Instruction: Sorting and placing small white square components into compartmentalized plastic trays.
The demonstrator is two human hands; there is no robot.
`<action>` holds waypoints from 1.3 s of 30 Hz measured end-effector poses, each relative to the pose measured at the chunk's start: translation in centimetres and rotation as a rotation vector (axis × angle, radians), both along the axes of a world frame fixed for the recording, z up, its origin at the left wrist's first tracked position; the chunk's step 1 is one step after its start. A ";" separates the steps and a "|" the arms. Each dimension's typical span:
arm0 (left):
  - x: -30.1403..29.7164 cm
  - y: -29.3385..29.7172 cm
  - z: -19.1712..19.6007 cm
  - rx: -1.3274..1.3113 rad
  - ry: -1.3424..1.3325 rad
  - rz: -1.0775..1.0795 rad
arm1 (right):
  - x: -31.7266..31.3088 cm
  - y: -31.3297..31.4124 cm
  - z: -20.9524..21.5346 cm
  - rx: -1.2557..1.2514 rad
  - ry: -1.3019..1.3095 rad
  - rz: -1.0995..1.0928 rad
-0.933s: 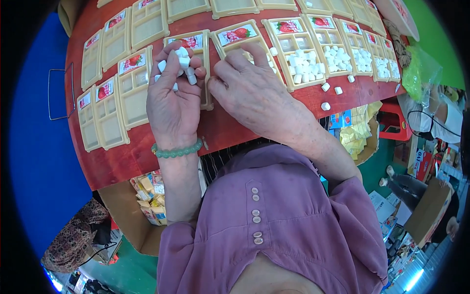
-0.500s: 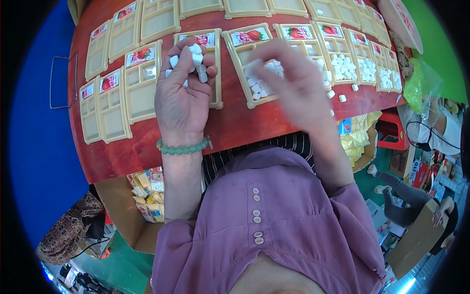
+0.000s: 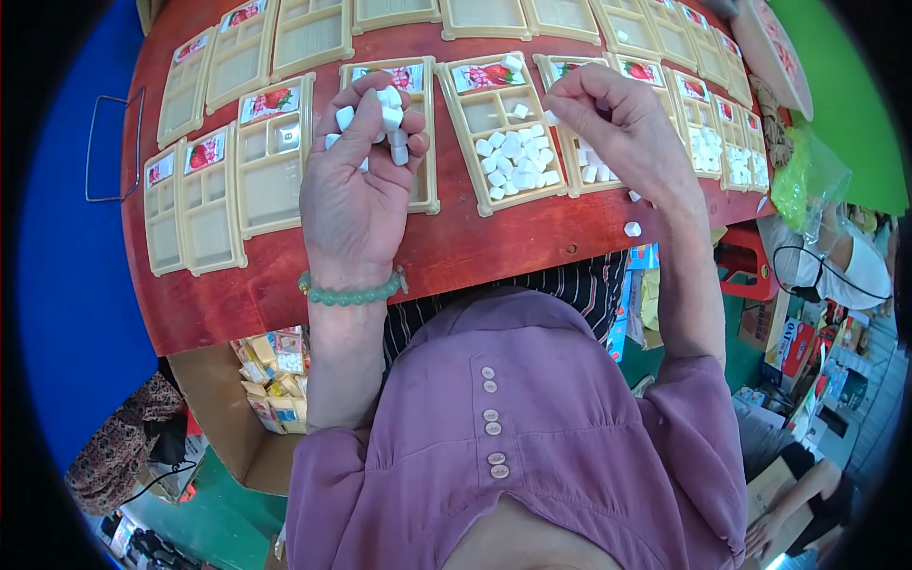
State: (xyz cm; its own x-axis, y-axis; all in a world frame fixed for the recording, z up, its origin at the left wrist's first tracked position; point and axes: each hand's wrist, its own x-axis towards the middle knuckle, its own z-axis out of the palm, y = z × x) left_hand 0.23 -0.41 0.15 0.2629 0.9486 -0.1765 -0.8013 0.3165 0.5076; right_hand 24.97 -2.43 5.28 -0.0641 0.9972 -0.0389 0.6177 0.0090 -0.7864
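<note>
My left hand [image 3: 356, 190], palm up with the fingers curled, holds several small white cubes [image 3: 390, 118]. It hovers over a cream plastic tray [image 3: 429, 180] with a strawberry-print card. My right hand [image 3: 622, 128] pinches one white cube [image 3: 552, 118] between thumb and fingertips, above the edge between two trays. The tray left of it [image 3: 484, 207] has white cubes [image 3: 516, 159] heaped in its large compartment. One cube sits in a small compartment, and another [image 3: 512, 62] lies on its card. My right hand partly hides the tray beneath it, which also contains cubes [image 3: 595, 172].
Further right, trays hold white cubes [image 3: 705, 150]; trays at left [image 3: 214, 242] and in the back row [image 3: 484, 19] have mostly bare compartments. A loose cube [image 3: 633, 229] lies near the red table's [image 3: 456, 252] front edge. Below stands a cardboard box [image 3: 214, 399] of packs.
My right hand has moved right from over the cube-filled tray to the neighbouring one, its fingers now pinched on a cube. My left hand stays nearly in place with its cubes.
</note>
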 end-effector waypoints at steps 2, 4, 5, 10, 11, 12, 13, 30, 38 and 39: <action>-0.4 0.0 -0.4 0.037 -0.086 -0.053 | 0.0 0.0 -0.2 -0.028 -0.179 0.034; -0.2 0.1 -0.2 0.050 -0.086 -0.063 | 0.0 -0.2 -1.0 0.232 -0.438 0.099; -0.2 0.1 -0.1 0.066 -0.084 -0.076 | -0.2 -0.2 -1.1 0.230 -0.438 0.101; -0.2 0.1 -0.1 0.049 -0.083 -0.071 | -0.6 -0.2 -1.3 0.284 -0.622 0.116; -0.2 0.1 -0.1 0.047 -0.085 -0.072 | -0.7 -0.3 -1.1 0.284 -0.621 0.118; -0.2 0.1 -0.2 0.046 -0.084 -0.067 | -0.8 -0.3 -0.7 0.251 -0.580 0.093; -0.3 0.0 -0.3 0.032 -0.085 -0.068 | -0.8 -0.1 -0.4 0.218 -0.539 0.068; 0.4 -0.2 0.6 -0.023 -0.034 -0.032 | -0.6 4.2 -2.4 0.112 -0.130 0.016; 0.5 -0.1 0.4 -0.019 -0.047 -0.035 | -0.9 4.4 -3.4 0.294 -0.374 0.073; 0.4 -0.2 0.4 -0.022 -0.046 -0.031 | -0.7 4.4 -3.4 0.291 -0.373 0.078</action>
